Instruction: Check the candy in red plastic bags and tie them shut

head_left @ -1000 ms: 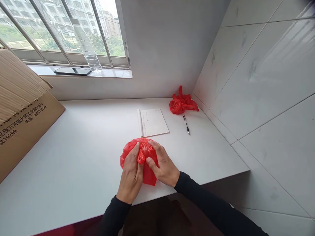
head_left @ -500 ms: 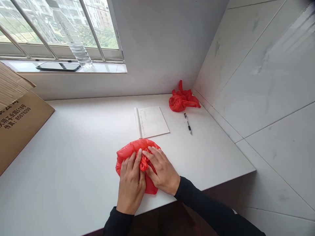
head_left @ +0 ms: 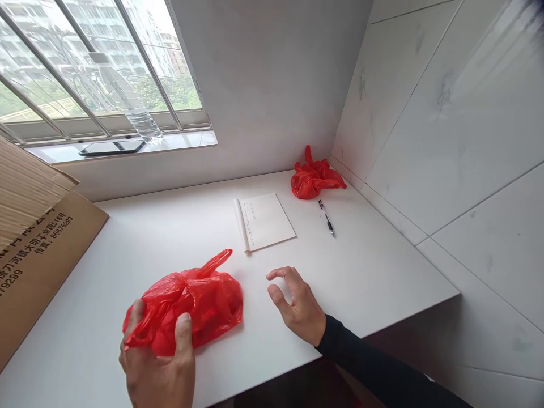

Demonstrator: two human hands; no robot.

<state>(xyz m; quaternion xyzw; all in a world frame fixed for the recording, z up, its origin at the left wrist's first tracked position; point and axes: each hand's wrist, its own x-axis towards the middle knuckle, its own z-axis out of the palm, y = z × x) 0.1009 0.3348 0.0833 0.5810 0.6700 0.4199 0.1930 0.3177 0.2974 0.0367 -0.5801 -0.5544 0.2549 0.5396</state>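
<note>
**Ana:** Head view first: where is the red plastic bag (head_left: 191,303)?

**Ben:** On the white tabletop (head_left: 170,243), toward the near left. It lies bunched and puffed, with one loop handle sticking up at its far side. The left hand (head_left: 157,362) has the grip closed on its near end, thumb pressed on top of the crumpled plastic and fingers curled under the left edge.

**Ana:** And the other hand?

**Ben:** The right hand (head_left: 297,303) is just to the right of the bag, apart from it. Its fingers are loosely curled and spread, holding nothing, the heel low over the tabletop.

**Ana:** How far along would you say the work on the bag is?

**Ben:** My judgement: partway. The bag is gathered into a rough bundle, but it is loose, the handle is free, and I see no knot or tight fold. A second red bag (head_left: 314,180) sits in the far corner by the tiled wall (head_left: 446,141), scrunched much smaller, so this one looks less finished than that.

**Ana:** Anything else nearby?

**Ben:** A notepad (head_left: 264,221) beyond the hands, a pen (head_left: 327,218) to its right, a cardboard box (head_left: 38,243) at the left edge, and a clear bottle (head_left: 136,110) and a dark phone (head_left: 111,147) on the window sill.
</note>
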